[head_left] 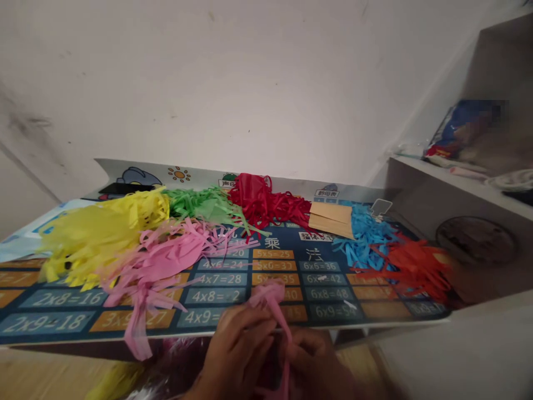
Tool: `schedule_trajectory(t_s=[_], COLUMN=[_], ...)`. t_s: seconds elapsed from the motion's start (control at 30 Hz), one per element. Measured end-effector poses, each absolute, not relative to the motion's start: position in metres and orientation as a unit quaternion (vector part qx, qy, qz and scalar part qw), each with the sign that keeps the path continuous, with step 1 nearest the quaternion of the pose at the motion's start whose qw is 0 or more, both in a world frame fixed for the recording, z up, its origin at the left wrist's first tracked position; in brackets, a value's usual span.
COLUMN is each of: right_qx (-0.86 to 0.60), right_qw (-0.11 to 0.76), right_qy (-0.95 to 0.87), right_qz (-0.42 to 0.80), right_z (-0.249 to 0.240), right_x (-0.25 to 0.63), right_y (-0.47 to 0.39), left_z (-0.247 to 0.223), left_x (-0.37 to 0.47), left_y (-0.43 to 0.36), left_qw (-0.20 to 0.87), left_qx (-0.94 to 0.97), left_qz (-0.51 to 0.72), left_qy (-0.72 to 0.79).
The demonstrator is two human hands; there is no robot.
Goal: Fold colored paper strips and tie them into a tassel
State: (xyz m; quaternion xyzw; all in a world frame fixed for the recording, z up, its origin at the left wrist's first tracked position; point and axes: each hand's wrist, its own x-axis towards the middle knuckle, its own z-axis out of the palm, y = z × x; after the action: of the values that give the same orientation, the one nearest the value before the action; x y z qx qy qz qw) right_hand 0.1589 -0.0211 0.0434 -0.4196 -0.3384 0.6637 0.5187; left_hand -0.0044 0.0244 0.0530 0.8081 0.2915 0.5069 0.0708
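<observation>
At the front edge of the mat, my left hand [241, 347] is closed on a pink paper strip [272, 300], whose bunched top sticks up above the fingers. My right hand [310, 355] pinches the same strip lower down, just to the right. The strip hangs down between both hands. Left of them, a pile of pink fringed paper [170, 258] lies on the mat [208, 316], with one end drooping over the edge. Yellow fringed paper [95, 233] lies at the far left, beside green fringed paper [204, 205].
Red fringed paper [266, 203], a tan folded piece [331, 218], blue fringed paper [366, 236] and orange-red fringed paper [416, 264] run along the back and right. A shelf [449, 189] holding items stands at the right. A wall [250, 94] rises behind.
</observation>
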Motion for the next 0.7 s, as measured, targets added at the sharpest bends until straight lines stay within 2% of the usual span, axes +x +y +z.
schedule_trajectory(t_s=[0.1,0.23,0.47,0.63,0.7], right_qx=[-0.422,-0.427,-0.488,-0.432,-0.405], right_qw=[0.472,0.441,0.502,0.514,0.516], right_qy=[-0.369,-0.476,-0.413,-0.524,-0.567], right_qz=[0.68,0.63,0.582,0.525,0.498], right_z=[0.043,0.035,0.025,0.03,0.03], right_x=[0.167,0.179,0.185,0.183,0.186], right_y=[-0.018,-0.011,-0.007,0.004,0.014], left_z=[0.057,0.057,0.029,0.011,0.013], left_x=[-0.001,0.004,0.006,0.006,0.003], left_y=[0.036,0.04,0.04,0.057,0.063], left_qw=[0.023,0.087,0.149,0.154,0.209], left_qx=[0.836,0.829,0.833,0.833,0.833], left_qz=[0.492,0.497,0.476,0.497,0.476], left_qy=[0.24,0.241,0.24,0.189,0.192])
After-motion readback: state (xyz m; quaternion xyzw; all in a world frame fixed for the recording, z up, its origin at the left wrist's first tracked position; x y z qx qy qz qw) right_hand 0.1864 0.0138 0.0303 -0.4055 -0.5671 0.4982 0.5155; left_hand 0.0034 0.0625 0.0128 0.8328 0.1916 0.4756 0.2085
